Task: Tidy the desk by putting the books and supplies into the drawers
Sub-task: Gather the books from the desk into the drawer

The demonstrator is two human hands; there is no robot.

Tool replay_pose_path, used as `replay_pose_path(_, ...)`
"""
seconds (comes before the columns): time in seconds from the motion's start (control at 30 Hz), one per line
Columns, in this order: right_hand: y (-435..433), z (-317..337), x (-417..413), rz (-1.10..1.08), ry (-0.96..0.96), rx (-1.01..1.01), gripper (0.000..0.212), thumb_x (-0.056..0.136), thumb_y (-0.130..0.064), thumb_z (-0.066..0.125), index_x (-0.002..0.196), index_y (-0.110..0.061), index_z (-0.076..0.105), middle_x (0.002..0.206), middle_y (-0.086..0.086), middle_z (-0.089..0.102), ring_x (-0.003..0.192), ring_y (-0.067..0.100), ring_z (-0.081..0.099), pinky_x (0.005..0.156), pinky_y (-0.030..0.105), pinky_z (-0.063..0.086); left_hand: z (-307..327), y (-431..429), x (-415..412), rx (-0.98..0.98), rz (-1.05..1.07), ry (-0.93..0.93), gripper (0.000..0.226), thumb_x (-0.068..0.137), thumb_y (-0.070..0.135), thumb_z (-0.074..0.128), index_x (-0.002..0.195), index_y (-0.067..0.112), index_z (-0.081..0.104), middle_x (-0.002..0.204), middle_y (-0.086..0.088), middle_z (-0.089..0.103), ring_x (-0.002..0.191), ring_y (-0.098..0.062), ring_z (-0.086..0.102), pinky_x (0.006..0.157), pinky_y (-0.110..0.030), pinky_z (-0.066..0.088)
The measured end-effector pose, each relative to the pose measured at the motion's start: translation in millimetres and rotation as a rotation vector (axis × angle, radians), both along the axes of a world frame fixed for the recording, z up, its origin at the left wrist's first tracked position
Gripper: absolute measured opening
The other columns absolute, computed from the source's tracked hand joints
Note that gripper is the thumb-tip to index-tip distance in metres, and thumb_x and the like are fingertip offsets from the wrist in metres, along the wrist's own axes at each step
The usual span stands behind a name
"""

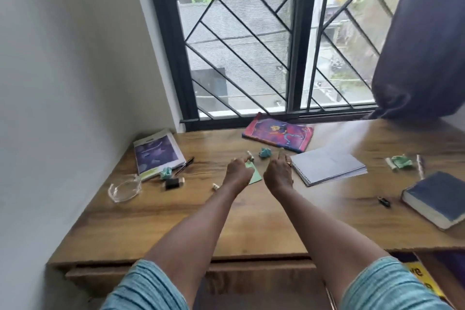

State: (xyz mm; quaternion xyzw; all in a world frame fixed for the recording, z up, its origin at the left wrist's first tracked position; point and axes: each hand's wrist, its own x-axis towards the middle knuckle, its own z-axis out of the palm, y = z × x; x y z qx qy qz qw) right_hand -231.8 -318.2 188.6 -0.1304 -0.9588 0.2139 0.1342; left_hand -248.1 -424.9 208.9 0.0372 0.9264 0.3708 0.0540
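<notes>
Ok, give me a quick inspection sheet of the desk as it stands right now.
Surface: wooden desk, scattered with items, none seen stowed.
Job's things: purple-cover book far left; pink book by the window; open spiral notebook; thick blue book right edge; black pen.
Clutter: crumpled teal paper balls; clear glass dish; small black clip.
Grips: left hand over a green paper sheet, hold unclear; right hand hovering, empty, fingers extended.
Cables: nothing seen.
Surroundings: barred window, dark curtain, white wall on the left.
</notes>
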Motion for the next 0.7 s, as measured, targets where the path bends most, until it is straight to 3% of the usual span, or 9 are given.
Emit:
replay_pose_path(0.2,46.4,1.1,-84.8,-0.113,-0.055,-0.043,0.048,0.085,0.007,0.038,0.132,0.001,0.044,0.145,0.022,0.034,0.132,0.037,0.035,0.108,0.040,0.033,-6.7,35.8,-99.2,0.307,0.053,-0.125,0.043,0.085,0.007,0.055,0.128,0.008,0.058,0.132,-0.014,0.058,0.120,-0.030,0.055,0.100,-0.035,0.046)
replay_pose_path(0.3,73.6,0.1,-119.3,-0.179,-0.097,-0.090,0.047,0.087,0.006,0.037,0.133,-0.001,0.045,0.140,0.020,0.041,0.126,0.036,0.044,0.103,0.038,0.037,-15.0,58.0,-143.1,0.428,0.076,-0.221,0.023,0.087,0.003,0.050,0.104,0.009,0.066,0.127,-0.016,0.060,0.116,-0.032,0.055,0.090,-0.029,0.044)
replay_pose_path(0.37,94.9,-3.8,-145.1,-0.241,-0.129,-0.117,0.041,0.088,0.003,0.040,0.128,0.001,0.048,0.129,0.022,0.052,0.119,0.037,0.052,0.097,0.037,0.042,-26.7,77.6,-177.3,0.488,0.085,-0.300,0.031,0.090,0.003,0.046,0.117,0.000,0.061,0.126,-0.016,0.059,0.115,-0.031,0.056,0.089,-0.029,0.046)
replay_pose_path(0.47,123.8,-8.9,-175.9,-0.324,-0.201,-0.167,0.034,0.090,-0.002,0.045,0.123,0.002,0.049,0.121,0.023,0.059,0.115,0.037,0.055,0.093,0.035,0.045,-34.1,105.0,-210.6,0.690,0.145,-0.455,0.034,0.093,0.000,0.044,0.125,-0.008,0.052,0.104,-0.011,0.052,0.100,-0.019,0.044,0.077,-0.026,0.041)
replay_pose_path(0.53,143.5,-12.5,-199.6,-0.354,-0.214,-0.190,0.032,0.091,-0.003,0.046,0.123,0.002,0.048,0.121,0.023,0.059,0.116,0.037,0.055,0.094,0.035,0.043,-32.0,123.7,-227.6,0.749,0.189,-0.504,0.016,0.094,-0.002,0.043,0.104,0.003,0.054,0.089,-0.006,0.045,0.099,-0.017,0.033,0.065,-0.022,0.033)
replay_pose_path(0.6,161.5,-17.7,-223.6,-0.344,-0.227,-0.191,0.030,0.091,-0.004,0.046,0.121,0.003,0.050,0.123,0.024,0.057,0.117,0.037,0.053,0.095,0.034,0.043,-30.1,139.4,-243.0,0.786,0.242,-0.525,0.011,0.095,0.000,0.041,0.092,0.006,0.050,0.091,-0.005,0.044,0.094,-0.017,0.036,0.056,-0.020,0.025)
replay_pose_path(0.7,187.7,-27.9,-262.6,-0.297,-0.275,-0.190,0.031,0.091,-0.014,0.052,0.119,0.000,0.052,0.125,0.022,0.056,0.118,0.036,0.052,0.092,0.034,0.044,-53.8,161.4,-274.9,0.858,0.405,-0.549,0.010,0.091,0.005,0.041,0.096,0.005,0.050,0.098,-0.006,0.051,0.083,-0.019,0.048,0.068,-0.022,0.043)
